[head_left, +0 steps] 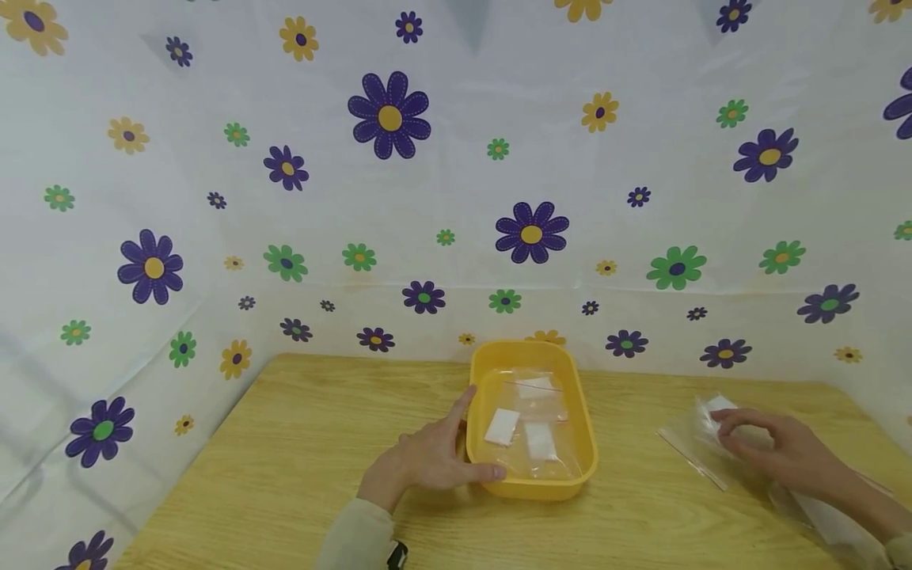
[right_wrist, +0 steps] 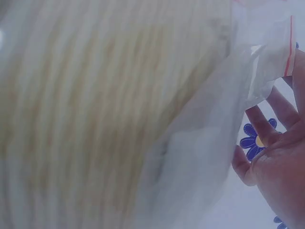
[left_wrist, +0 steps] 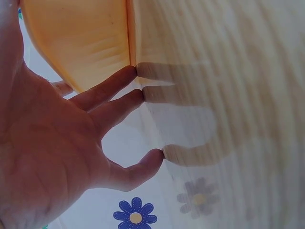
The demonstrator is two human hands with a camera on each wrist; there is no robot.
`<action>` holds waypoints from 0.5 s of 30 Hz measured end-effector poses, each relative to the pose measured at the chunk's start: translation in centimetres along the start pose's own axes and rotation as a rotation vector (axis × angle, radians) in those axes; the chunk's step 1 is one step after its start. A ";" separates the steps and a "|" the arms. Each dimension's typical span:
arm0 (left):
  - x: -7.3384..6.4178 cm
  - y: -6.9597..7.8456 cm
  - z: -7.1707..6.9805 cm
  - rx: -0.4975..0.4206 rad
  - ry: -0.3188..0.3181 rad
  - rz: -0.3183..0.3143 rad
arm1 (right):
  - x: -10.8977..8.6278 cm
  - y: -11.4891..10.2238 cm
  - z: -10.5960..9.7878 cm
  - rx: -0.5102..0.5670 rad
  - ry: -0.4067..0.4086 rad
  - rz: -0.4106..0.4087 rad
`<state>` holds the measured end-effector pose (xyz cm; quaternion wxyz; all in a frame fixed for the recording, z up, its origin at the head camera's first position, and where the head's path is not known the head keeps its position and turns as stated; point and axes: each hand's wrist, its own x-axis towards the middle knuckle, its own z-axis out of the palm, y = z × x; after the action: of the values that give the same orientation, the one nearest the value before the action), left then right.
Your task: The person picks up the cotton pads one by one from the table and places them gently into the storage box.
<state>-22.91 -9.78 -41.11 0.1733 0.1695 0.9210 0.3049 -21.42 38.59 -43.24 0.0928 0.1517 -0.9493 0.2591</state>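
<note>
A yellow plastic tray (head_left: 585, 427) stands on the wooden table, holding several clear zip bags with white rectangular pieces inside. My left hand (head_left: 431, 455) rests spread against the tray's left side, thumb over the near rim and index finger along the edge. In the left wrist view the other fingertips of that left hand (left_wrist: 62, 138) touch the tabletop. To the right of the tray, my right hand (head_left: 791, 451) pinches a clear zip bag (head_left: 691, 445) with a white piece in it. The right wrist view shows a red seal line on a bag (right_wrist: 259, 67) beside the fingers.
More clear bags (head_left: 819, 514) lie on the table (head_left: 285, 459) under the right forearm. A flower-printed white sheet (head_left: 442, 182) hangs behind the table and along its sides. The tray's far end stands close to that sheet.
</note>
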 end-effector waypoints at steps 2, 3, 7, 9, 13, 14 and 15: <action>0.0 0.0 0.0 0.005 0.003 0.002 | 0.1 -0.4 -0.1 0.011 0.002 0.000; 0.0 0.0 0.0 0.007 0.005 0.003 | 0.2 -0.6 -0.1 0.014 0.009 0.000; 0.0 0.0 0.0 0.006 0.006 0.000 | 0.6 -1.5 -0.3 0.040 0.023 0.000; 0.1 0.0 0.0 0.002 0.003 -0.001 | 0.8 -1.9 -0.4 0.047 0.042 -0.016; 0.0 0.1 0.1 -0.002 -0.002 -0.003 | 1.3 -2.6 -0.3 0.039 0.071 -0.063; 0.0 0.1 0.1 -0.001 -0.001 -0.005 | 1.3 -2.7 -0.3 0.038 0.077 -0.075; 0.0 0.1 0.1 0.000 0.000 -0.007 | 1.4 -2.9 -0.3 0.032 0.082 -0.085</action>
<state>-22.84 -9.65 -41.06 0.1743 0.1663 0.9217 0.3041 -21.75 35.98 -41.31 0.1401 0.1824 -0.9333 0.2758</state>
